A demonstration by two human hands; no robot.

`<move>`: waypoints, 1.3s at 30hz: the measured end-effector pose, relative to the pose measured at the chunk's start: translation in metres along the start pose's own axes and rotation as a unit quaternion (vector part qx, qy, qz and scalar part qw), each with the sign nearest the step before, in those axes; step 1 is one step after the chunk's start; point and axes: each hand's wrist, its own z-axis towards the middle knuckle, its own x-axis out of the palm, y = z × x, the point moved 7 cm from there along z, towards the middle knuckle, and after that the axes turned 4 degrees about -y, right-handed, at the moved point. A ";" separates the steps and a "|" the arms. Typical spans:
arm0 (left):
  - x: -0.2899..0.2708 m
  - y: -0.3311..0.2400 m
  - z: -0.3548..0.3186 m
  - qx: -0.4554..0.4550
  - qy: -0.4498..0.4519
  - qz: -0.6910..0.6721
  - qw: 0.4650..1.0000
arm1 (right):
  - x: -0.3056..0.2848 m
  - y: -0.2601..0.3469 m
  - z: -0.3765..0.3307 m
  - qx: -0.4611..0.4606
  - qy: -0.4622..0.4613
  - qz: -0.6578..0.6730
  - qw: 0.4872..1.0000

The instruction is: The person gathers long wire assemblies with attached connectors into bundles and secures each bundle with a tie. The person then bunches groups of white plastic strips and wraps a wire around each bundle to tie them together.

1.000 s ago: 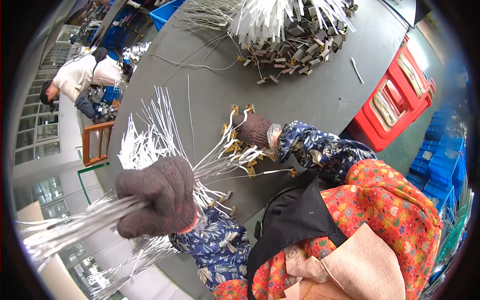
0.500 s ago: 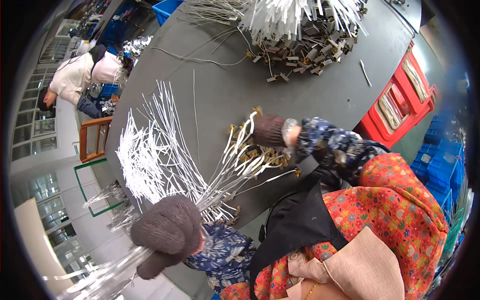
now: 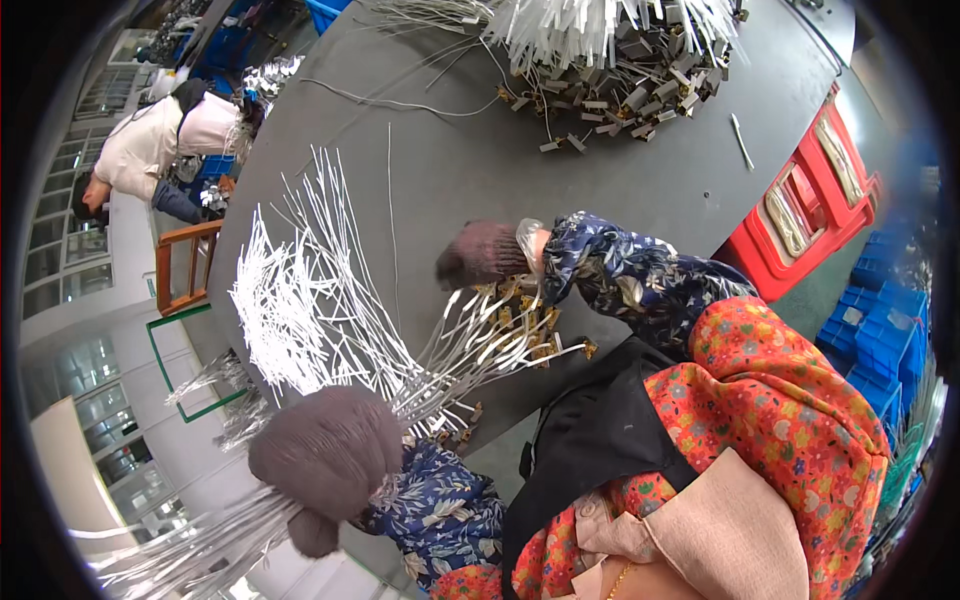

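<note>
My left hand, in a brown knit glove, is closed around a bundle of thin white wires that trails off past the table edge at the lower left. My right hand, gloved alike, has its fingers curled down over the table; what they grip, if anything, is hidden. Just below it lie loose white wires with small brass-coloured end pieces. These wires run toward my left hand and join a wide fan of white wires on the table.
On the dark round table, a heap of wires with grey block connectors sits at the far side. A red bin and blue crates stand at the right. Another person bends over at the left, near a wooden stool.
My right hand has moved left, away from the brass ends and over the wires. My left hand has shifted slightly left, with its wire bundle still held.
</note>
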 end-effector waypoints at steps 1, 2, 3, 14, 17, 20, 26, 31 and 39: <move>0.014 0.007 0.010 -0.056 0.045 0.024 0.997 | 0.029 -0.032 0.000 0.106 0.100 -0.077 0.986; 0.021 0.018 0.014 -0.060 0.048 0.013 0.997 | 0.022 -0.043 -0.016 0.118 0.097 -0.075 0.985; 0.012 0.010 0.004 -0.006 -0.148 0.197 0.969 | 0.011 -0.031 -0.033 0.081 0.065 -0.016 0.994; 0.012 0.006 -0.030 0.202 -0.346 0.119 0.909 | -0.022 0.006 -0.089 0.293 -0.025 0.015 0.956; 0.017 0.010 -0.025 0.111 -0.259 0.154 0.947 | -0.015 0.011 -0.068 0.205 0.008 0.009 0.979; 0.026 0.012 -0.025 0.156 -0.312 0.143 0.926 | -0.016 -0.007 -0.059 0.167 0.029 0.203 0.964; 0.026 0.018 -0.027 0.058 -0.195 0.136 0.970 | 0.001 -0.016 -0.054 0.179 0.036 0.105 0.978; 0.040 0.002 -0.005 0.152 -0.238 0.118 0.952 | 0.116 -0.260 0.000 0.600 -0.061 0.193 0.774; 0.032 -0.014 0.020 0.179 -0.287 0.212 0.917 | -0.079 -0.036 -0.071 0.239 -0.110 0.321 0.910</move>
